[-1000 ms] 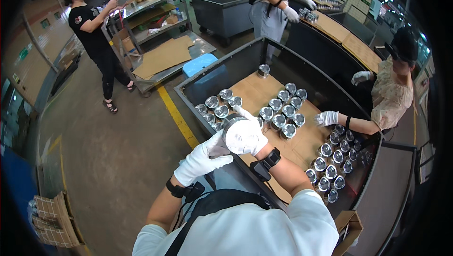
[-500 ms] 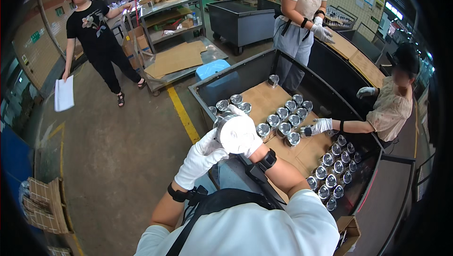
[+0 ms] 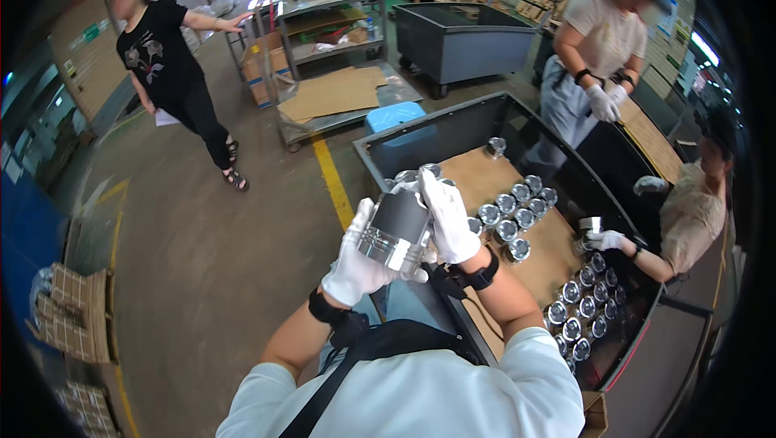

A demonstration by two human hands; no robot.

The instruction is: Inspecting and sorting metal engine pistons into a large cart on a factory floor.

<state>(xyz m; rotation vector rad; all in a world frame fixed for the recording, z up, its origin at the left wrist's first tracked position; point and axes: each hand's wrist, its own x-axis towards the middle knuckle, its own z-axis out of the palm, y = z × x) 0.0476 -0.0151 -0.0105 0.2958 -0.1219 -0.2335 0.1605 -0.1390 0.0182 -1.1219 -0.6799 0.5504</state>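
Between my two white-gloved hands is an engine piston [image 3: 398,218], tilted, its dark grey skirt up and its silver grooved end toward me. My left hand [image 3: 356,264] cups it from the left and below. My right hand [image 3: 451,220] closes on its right side, fingers at the top. Under and beyond my hands is a black-walled bin [image 3: 578,171] lined with brown cardboard [image 3: 537,268]. Several silver pistons [image 3: 507,231] stand in rows in its middle, and another group [image 3: 571,328] fills the right side. A few more are partly hidden behind my hands.
A co-worker's gloved hand [image 3: 606,241] holds a piston over the bin's right side. Another person [image 3: 594,58] stands beyond the bin. A blue stool [image 3: 394,116], a metal shelf cart [image 3: 335,54] and a grey wheeled bin [image 3: 469,46] stand farther off. At left stands a person in black [image 3: 174,66].
The piston has turned in my hands from its round end facing up to its side showing. The co-worker's hand at right has moved right and now holds a piston. My view has shifted left.
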